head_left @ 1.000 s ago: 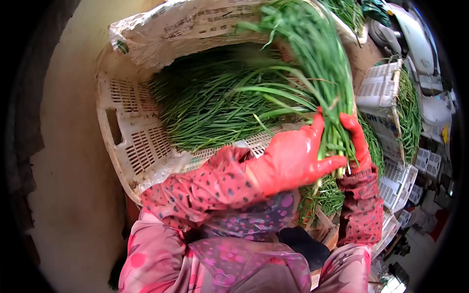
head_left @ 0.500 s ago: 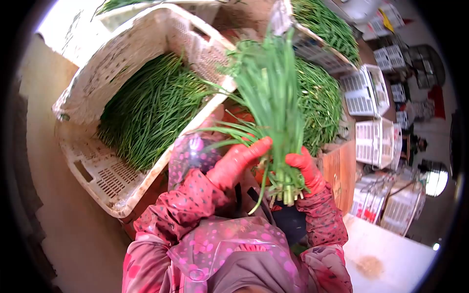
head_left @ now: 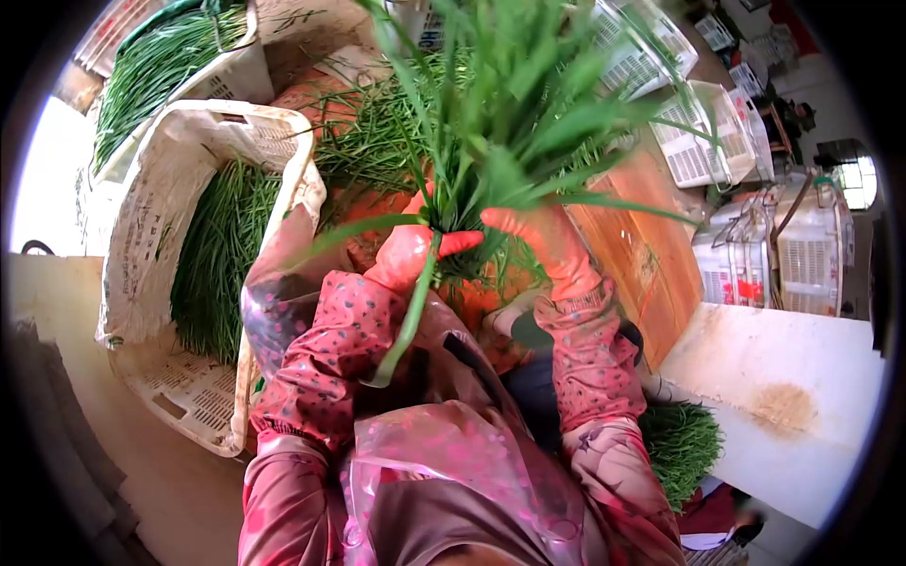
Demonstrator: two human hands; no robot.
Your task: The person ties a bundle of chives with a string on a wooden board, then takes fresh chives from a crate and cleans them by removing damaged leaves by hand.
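The green bundle [head_left: 462,179] is held in front of the torso, between the gloved left hand [head_left: 404,255] and right hand [head_left: 552,247]. Left-hand fingers: curled at the base of the bundle, gripping it, with a digit extended across the near side. Right-hand fingers: partly spread, with a digit reaching to the opposite side of the base; the remainder are hidden, so whether they grip cannot be told. Change of state: the stalk ends, exposed below the hands a moment earlier, are now largely concealed, and the leaf ends fan outward, away from the body, with blur indicating motion. The camera has also turned, placing the white crate [head_left: 137,222] farther left in view, with its stock of long green leaves [head_left: 217,269] inside. Consequence for handling: the bundle is clear of the crate, and its support appears to depend chiefly on the grip at the base; the spread upper leaves are unrestrained and could separate. A long leaf [head_left: 413,316] already hangs outside the grip, below the left hand. Loose leaves [head_left: 377,132] lie beyond the hands on an orange surface [head_left: 377,203], and a wooden board [head_left: 651,264] slopes alongside, to the right. A white panel [head_left: 783,349] stands farther right, apart from both hands.
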